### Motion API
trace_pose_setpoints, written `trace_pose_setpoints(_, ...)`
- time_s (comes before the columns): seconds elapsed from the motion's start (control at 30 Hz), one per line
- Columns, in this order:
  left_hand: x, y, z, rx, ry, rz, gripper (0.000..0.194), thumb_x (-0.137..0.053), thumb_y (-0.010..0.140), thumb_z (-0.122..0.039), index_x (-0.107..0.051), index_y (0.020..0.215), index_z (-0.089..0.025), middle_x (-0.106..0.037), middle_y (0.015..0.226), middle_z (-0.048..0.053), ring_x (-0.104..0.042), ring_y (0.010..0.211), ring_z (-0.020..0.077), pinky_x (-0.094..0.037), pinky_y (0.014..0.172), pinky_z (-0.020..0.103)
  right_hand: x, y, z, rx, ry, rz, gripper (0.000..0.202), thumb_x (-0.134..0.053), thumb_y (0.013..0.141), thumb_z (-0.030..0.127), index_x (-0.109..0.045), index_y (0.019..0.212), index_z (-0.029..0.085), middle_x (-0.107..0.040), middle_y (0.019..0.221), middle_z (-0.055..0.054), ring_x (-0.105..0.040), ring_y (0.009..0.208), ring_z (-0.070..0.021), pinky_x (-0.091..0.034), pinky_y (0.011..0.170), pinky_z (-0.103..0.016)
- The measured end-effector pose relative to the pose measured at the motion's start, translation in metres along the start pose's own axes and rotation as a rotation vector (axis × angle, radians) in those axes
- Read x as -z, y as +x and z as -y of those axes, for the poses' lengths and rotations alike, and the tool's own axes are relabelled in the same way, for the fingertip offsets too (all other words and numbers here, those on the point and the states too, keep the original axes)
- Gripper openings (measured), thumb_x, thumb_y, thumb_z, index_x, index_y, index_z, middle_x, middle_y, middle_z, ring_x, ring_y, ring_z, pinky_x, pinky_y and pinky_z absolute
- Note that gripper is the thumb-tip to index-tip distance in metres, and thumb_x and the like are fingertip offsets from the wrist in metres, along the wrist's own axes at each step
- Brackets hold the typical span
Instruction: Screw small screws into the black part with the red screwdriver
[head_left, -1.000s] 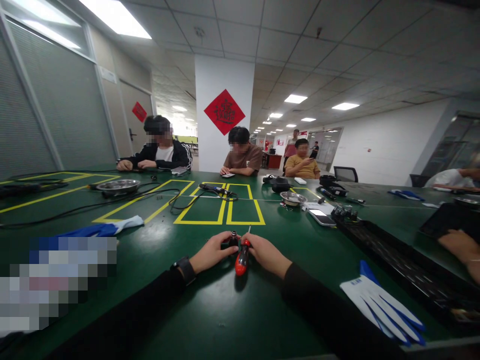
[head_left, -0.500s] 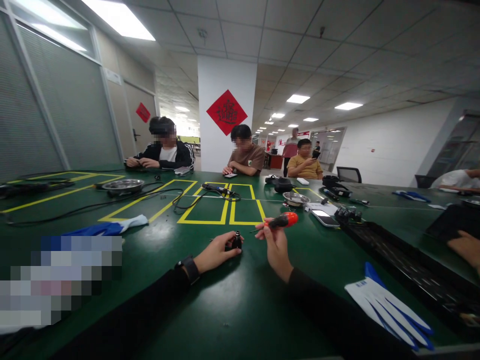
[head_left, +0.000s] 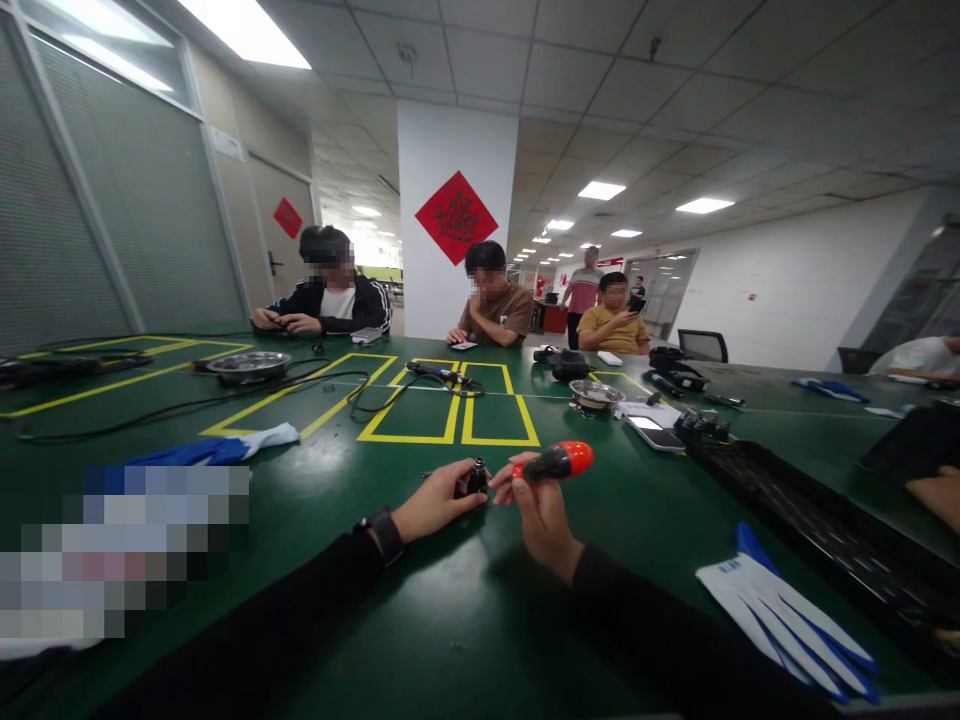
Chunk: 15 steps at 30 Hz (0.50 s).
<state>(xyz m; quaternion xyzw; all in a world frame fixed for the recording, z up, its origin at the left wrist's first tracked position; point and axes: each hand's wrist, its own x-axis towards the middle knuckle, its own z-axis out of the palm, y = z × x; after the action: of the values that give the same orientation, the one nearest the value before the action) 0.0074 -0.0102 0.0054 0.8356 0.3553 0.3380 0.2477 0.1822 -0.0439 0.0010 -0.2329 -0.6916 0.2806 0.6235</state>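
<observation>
Over the green table, my left hand (head_left: 442, 500) is closed around a small black cylindrical part (head_left: 477, 478) with a metallic tip pointing up. Part of it is hidden by my fingers and thumb. My right hand (head_left: 544, 505) grips a screwdriver (head_left: 559, 461) with a red and black handle, held nearly level with the red end to the right. Its shaft is hidden behind my right fingers, whose tips are close beside the black part. Whether they touch it I cannot tell.
White-and-blue gloves (head_left: 784, 620) lie at right beside a long black tray (head_left: 817, 530). A phone (head_left: 654, 433) and a metal bowl (head_left: 596, 393) stand farther back. Another bowl (head_left: 249, 366) and cables (head_left: 330, 385) lie at left. Several people sit across the table (head_left: 337, 520).
My right hand has moved left and slightly down with the screwdriver, closer to the black part. My left hand stays nearly in place, and the view has shifted slightly.
</observation>
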Motion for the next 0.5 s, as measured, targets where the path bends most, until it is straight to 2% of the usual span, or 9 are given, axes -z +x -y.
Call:
trace_pose_setpoints(0.27, 0.0024, 0.0001, -0.0073, 0.018, -0.033, 0.012, 0.024, -0.057, 0.078, -0.031, -0.057, 0.096, -0.015, -0.061, 0.087, 0.002, -0.054, 0.076, 0.0142, -0.043, 0.069, 0.024, 0.0002, -0.001, 0.0051, -0.021, 0.0, 0.004, 0.018, -0.042, 0.089, 0.033, -0.044, 0.103, 0.022, -0.06, 0.08, -0.002, -0.058, 0.063, -0.0146, -0.047, 0.064, -0.031)
trace_pose_setpoints(0.5, 0.0004, -0.0003, 0.0003, 0.072, -0.089, 0.033, 0.028, -0.054, 0.079, -0.033, -0.058, 0.101, -0.015, -0.062, 0.091, 0.003, -0.055, 0.075, 0.0148, -0.043, 0.068, 0.025, 0.0003, 0.0015, 0.0049, -0.054, 0.045, -0.006, 0.019, -0.044, 0.088, 0.034, -0.046, 0.101, 0.021, -0.059, 0.077, -0.002, -0.058, 0.061, -0.0146, -0.048, 0.06, -0.03)
